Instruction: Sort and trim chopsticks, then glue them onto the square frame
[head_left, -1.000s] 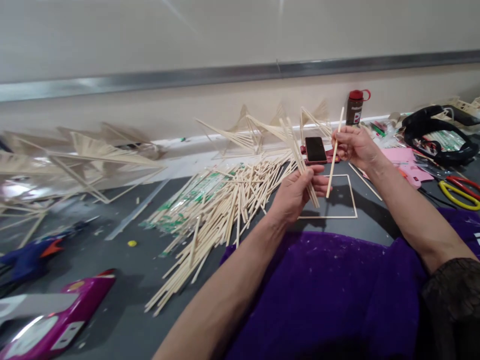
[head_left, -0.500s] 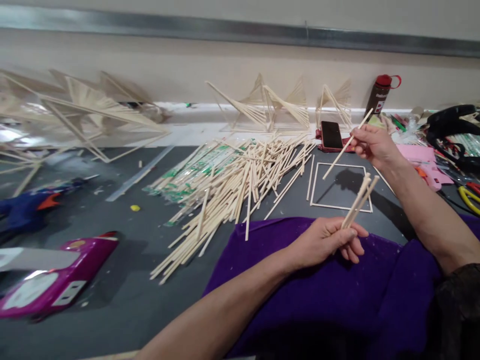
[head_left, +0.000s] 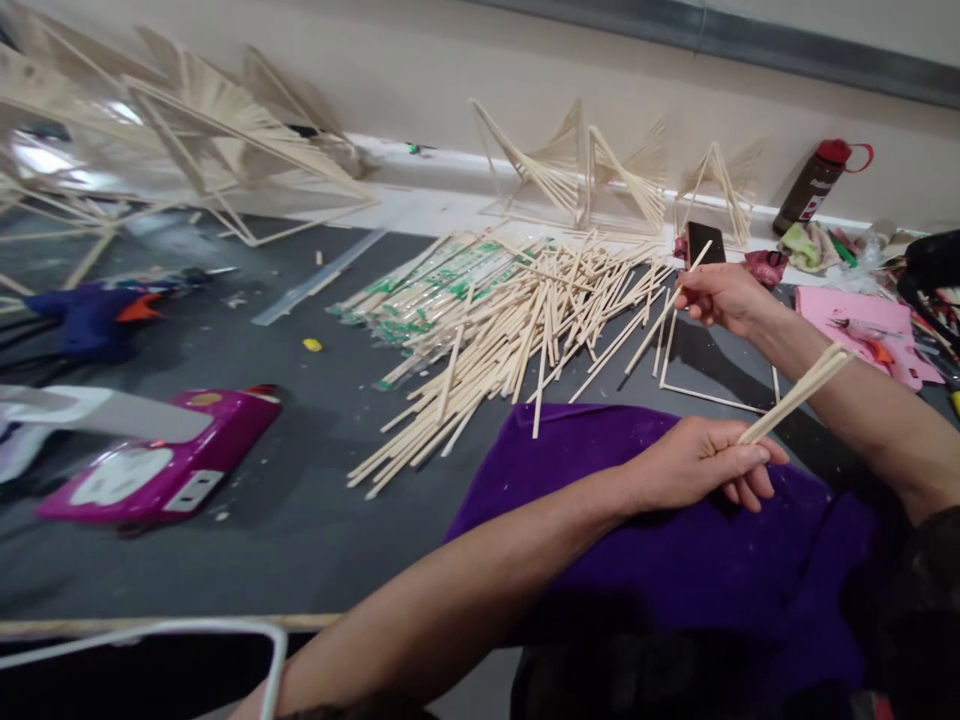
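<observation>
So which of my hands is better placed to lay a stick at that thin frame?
Probably your right hand: it holds one stick near the frame, while your left hand holds a bundle over the purple cloth.

You're in what looks like a craft workshop: loose wooden sticks [head_left: 551, 300] mid-surface [head_left: 300, 540], a blue glue gun [head_left: 86, 322] towards its left edge, stick models [head_left: 555, 190] along its back edge.

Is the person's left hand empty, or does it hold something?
It is not empty: the left hand holds a small bundle of sticks, whose pale ends stick out.
</observation>
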